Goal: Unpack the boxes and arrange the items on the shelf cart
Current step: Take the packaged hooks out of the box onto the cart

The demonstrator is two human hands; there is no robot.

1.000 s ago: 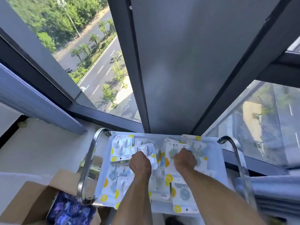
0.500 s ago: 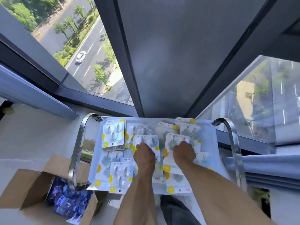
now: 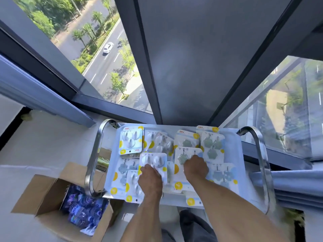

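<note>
The shelf cart (image 3: 234,172) stands below the window, its pale top tray covered with several blister packs of wall hooks. My left hand (image 3: 151,179) grips a pack of clear hooks (image 3: 153,160) lying over other packs at the tray's middle. My right hand (image 3: 196,169) holds a pack of green flower hooks (image 3: 185,157) just to the right of it. Another clear-hook pack (image 3: 131,141) lies at the tray's far left corner. Green-hook packs (image 3: 212,145) fill the far right. My forearms hide the tray's near middle.
An open cardboard box (image 3: 50,194) with purple and blue packets (image 3: 83,206) sits on the floor left of the cart. Chrome handles (image 3: 94,158) arch over both cart ends. Window frames and glass stand right behind the cart. Folded grey-blue curtain lies to the right.
Both hands have drawn their packs back toward me over the tray. The view has tilted, so the cart sits lower in frame.
</note>
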